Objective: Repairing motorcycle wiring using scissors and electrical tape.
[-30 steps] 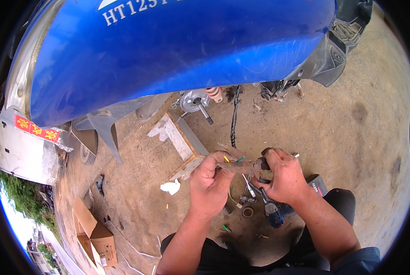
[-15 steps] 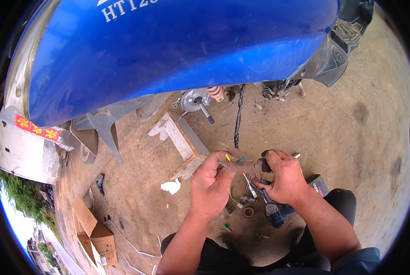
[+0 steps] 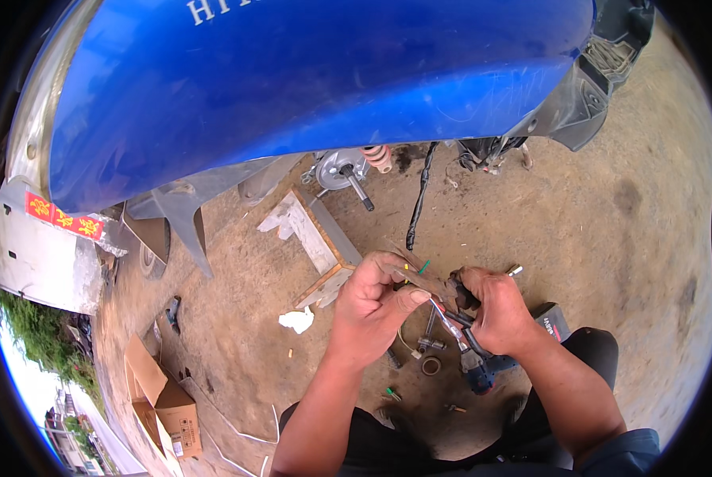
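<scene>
Glossy body panel (faintly scratched)

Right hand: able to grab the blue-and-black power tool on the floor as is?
Probably not as is: the right hand is wrapped around a black-handled tool. Otherwise, the power tool looks close, lying below it in view.

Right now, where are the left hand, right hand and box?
Left hand (image 3: 370, 312), head view: near the thumb's base.
Right hand (image 3: 502, 308), head view: back of the hand.
Box (image 3: 178, 424), head view: side wall.
</scene>
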The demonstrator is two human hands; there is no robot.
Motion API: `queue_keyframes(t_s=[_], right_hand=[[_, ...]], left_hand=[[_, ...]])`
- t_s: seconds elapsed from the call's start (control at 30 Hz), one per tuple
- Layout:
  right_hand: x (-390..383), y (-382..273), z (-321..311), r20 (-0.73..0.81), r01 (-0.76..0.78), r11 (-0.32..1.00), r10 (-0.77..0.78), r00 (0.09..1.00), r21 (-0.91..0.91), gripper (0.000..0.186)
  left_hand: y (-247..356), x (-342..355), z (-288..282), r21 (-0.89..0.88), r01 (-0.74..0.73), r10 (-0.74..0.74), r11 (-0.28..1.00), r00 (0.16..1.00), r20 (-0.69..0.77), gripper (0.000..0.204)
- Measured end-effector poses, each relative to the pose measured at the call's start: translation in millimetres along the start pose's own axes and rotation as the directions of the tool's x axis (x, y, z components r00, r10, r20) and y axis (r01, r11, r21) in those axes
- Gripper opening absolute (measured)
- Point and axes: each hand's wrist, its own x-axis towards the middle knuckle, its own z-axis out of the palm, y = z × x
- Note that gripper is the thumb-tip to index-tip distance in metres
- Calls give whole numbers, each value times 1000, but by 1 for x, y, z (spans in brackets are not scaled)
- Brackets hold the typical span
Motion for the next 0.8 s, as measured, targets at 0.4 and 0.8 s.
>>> queue_keyframes(t_s=[0.4,0.8], right_hand=[[-9,-4,7,-96,-16,997,23,995,75,36],[1,1,-16,-195,-291,885,377,905,363,27]], left_hand=[[3,6,9,148,-50,71,988,987,-143,23],[5,-4,7,16,108,-107,994,992,-61,22]])
